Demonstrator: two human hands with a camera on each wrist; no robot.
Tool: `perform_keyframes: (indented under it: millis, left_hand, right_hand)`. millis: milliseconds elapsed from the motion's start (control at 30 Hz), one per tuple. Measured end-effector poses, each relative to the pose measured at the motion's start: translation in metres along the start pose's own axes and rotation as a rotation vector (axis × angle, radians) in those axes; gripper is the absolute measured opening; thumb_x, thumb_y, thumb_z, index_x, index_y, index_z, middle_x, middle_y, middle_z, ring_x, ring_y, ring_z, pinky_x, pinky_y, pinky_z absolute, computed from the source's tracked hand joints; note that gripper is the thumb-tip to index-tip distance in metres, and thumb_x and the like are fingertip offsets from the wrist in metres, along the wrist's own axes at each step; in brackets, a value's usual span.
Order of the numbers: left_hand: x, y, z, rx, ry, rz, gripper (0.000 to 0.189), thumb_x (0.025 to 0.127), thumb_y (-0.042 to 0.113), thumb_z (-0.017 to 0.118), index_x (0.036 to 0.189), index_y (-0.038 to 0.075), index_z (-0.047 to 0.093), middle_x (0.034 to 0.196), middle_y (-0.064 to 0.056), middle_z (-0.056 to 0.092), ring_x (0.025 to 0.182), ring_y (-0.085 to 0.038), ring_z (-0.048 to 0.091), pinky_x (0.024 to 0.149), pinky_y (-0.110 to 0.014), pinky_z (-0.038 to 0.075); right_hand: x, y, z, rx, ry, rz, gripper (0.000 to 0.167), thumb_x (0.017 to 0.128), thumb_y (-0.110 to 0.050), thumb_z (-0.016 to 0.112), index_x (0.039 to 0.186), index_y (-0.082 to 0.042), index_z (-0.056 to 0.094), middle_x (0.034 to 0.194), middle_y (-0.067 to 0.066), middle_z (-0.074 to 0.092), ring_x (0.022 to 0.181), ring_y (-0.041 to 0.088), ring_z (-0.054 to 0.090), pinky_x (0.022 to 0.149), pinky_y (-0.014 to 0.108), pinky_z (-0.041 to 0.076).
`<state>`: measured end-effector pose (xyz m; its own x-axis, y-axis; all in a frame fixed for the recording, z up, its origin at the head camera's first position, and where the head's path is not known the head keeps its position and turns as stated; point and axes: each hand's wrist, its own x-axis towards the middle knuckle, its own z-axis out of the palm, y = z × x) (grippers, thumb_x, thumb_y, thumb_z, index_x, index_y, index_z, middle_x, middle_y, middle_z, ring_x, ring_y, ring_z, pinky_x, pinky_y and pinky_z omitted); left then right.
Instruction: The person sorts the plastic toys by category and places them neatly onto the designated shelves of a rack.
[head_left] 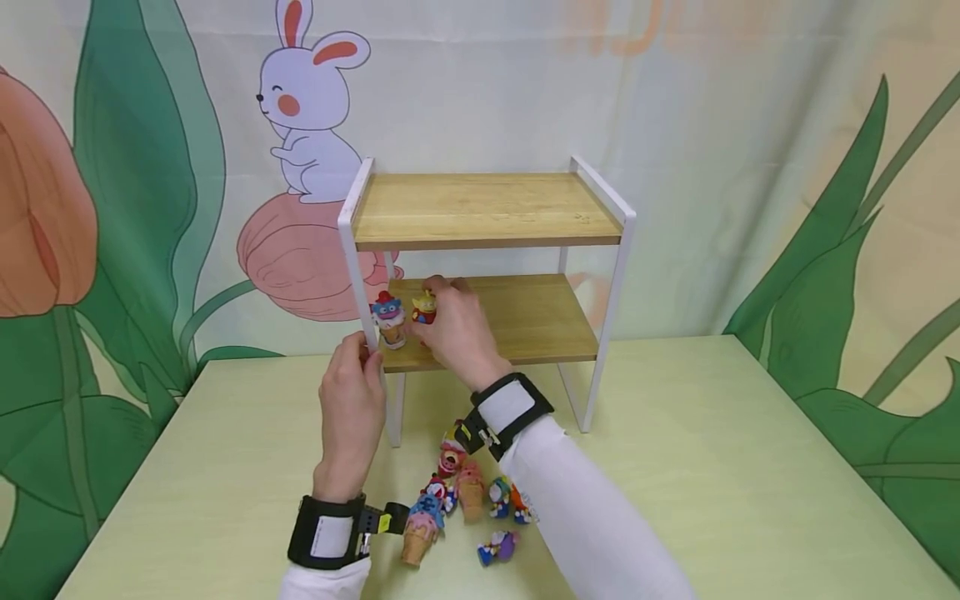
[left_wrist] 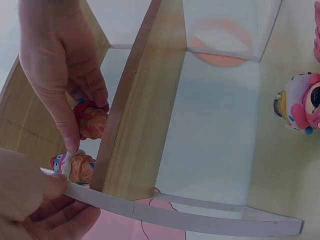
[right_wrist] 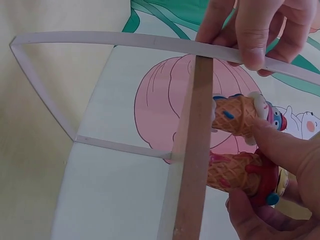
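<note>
My right hand (head_left: 459, 325) holds an ice-cream-cone figurine (right_wrist: 230, 172) with a red and yellow top at the lower board (head_left: 532, 317) of a small two-tier shelf. Thumb and fingers are on either side of its top in the right wrist view, the waffle base standing at the board. Left of it, close to the side frame, stands another cone figurine (head_left: 388, 318) with a blue face and red hat; a right fingertip overlaps it in the right wrist view. My left hand (head_left: 351, 408) grips the shelf's white side frame (right_wrist: 150, 42), thumb in front and fingers behind.
In front of the shelf, several figurines lie on the table, among them a pink cone (head_left: 470, 490), a blue-and-pink cone (head_left: 422, 529) and a small purple figure (head_left: 498, 547). The wooden top board (head_left: 487, 204) sits above the hands. A printed cloth (head_left: 697, 167) hangs behind.
</note>
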<state>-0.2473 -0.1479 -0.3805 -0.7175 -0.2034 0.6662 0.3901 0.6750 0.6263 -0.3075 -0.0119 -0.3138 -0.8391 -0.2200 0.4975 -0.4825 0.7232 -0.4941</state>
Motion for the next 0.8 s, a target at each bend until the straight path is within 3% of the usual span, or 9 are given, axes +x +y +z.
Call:
perform_keyframes:
  millis: [800]
  left_hand:
    - [-0.0005,0.0013,-0.0008,-0.003,-0.004,-0.003,0.028,0.094,-0.002,0.060,0.121,-0.009,0.053,0.099,-0.023,0.059,0.082,-0.034,0.061,0.074,-0.046,0.057]
  right_hand:
    - [-0.0064,-0.0007,-0.0002,-0.007,-0.048,0.020,0.052,0.081,-0.024,0.082,0.121,0.002,0.062,0.114,0.017,0.055,0.095,0.024,0.059,0.081,0.028,0.054]
